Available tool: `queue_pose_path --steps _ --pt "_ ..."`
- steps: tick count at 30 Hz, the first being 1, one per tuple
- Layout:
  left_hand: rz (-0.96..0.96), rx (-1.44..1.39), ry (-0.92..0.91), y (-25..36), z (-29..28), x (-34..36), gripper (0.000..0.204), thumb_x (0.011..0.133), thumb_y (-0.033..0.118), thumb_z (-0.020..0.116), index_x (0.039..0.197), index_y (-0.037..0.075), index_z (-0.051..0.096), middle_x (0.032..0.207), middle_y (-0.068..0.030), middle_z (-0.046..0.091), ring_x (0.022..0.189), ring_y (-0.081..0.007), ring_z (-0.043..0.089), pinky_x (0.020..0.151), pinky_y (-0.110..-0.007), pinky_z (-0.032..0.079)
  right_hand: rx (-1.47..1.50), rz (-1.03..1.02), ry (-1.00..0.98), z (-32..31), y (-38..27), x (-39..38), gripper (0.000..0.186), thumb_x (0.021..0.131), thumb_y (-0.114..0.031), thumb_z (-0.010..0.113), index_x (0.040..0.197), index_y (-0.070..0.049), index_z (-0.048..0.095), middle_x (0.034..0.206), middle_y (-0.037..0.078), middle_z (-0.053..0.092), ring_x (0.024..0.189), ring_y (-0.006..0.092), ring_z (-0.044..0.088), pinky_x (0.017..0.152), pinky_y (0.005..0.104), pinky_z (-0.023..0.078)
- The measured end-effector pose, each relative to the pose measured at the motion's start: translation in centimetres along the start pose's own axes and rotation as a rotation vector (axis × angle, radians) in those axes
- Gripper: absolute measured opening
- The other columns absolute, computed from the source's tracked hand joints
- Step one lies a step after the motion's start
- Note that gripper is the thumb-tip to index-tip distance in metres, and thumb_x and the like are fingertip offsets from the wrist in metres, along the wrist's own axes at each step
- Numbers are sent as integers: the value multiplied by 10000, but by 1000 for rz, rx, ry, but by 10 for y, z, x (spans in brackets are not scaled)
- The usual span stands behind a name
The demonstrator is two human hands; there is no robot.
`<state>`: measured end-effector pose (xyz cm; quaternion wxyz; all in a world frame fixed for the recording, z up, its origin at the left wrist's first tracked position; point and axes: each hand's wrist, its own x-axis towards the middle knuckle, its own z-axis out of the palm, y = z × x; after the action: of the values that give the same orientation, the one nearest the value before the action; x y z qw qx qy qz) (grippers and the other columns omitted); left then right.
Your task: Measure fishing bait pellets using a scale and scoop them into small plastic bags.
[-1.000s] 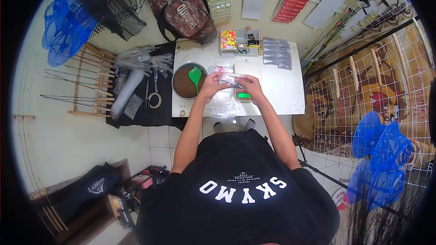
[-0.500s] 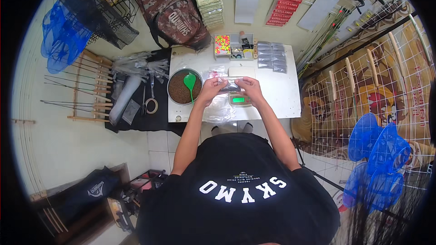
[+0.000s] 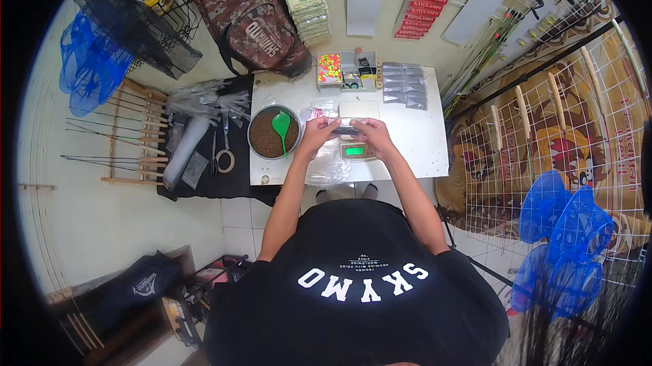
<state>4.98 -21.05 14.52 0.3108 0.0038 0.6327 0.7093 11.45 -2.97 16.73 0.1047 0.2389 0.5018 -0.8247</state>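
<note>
Between both hands I hold a small clear plastic packet (image 3: 347, 130) with dark contents, its long side running left to right. My left hand (image 3: 318, 134) grips its left end, and my right hand (image 3: 373, 136) pinches the right end. The packet is over a white digital scale (image 3: 367, 151) with a lit green display. Left of my hands stands a round metal bowl (image 3: 250, 136) of brown granules, a green spoon (image 3: 281, 128) lying on them. Loose clear plastic bags (image 3: 329, 169) lie under and beside my left hand.
Filled dark packets (image 3: 405, 85) lie in rows at the table's back right. Beside them stands a compartment box (image 3: 349, 60) with bright beads. On a black cloth at left are a tape roll (image 3: 225, 161) and scissors (image 3: 214, 153). Blue nets (image 3: 567, 223) hang at right.
The packet has gone from a broader, flatter look to a narrower, darker strip between my fingers. My hands stay in nearly the same place; the whole view has shifted slightly.
</note>
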Motion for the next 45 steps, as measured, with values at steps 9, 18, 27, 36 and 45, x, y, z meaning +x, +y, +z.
queue_pose_path --steps 9,18,27,36,45 --pt "-30 -159 -39 7 15 -6 352 917 209 584 1187 -11 536 1135 -93 584 1096 -179 545 919 -335 491 -54 -240 -5 -8 6 5 197 800 -46 722 724 -90 546 682 -12 600 595 31 511 533 193 406" --pt "-108 -134 -174 13 13 -5 382 911 197 608 1193 -49 533 1129 -130 591 1015 -202 605 901 -313 518 -191 -429 -70 -13 11 5 139 799 -54 722 762 -51 588 799 45 662 732 73 596 684 224 468" --pt "43 -38 -183 8 6 -4 395 832 102 693 1185 -18 561 1061 -66 639 959 -130 607 858 -267 495 -91 -383 123 3 8 0 163 792 -74 734 764 -67 575 742 13 625 660 57 555 591 227 451" --pt "-70 -11 -115 19 7 -20 351 863 193 679 1145 6 586 1060 -58 611 974 -128 589 811 -250 532 -42 -483 78 5 28 0 173 786 -51 731 785 -41 559 991 160 659 915 180 638 836 288 497" --pt "-42 -45 -155 11 -8 -37 301 867 149 662 1133 24 594 1055 -43 602 947 -131 606 759 -276 578 -13 -260 201 16 43 -6 297 758 -157 785 934 -27 586 884 60 641 752 108 593 591 220 461"
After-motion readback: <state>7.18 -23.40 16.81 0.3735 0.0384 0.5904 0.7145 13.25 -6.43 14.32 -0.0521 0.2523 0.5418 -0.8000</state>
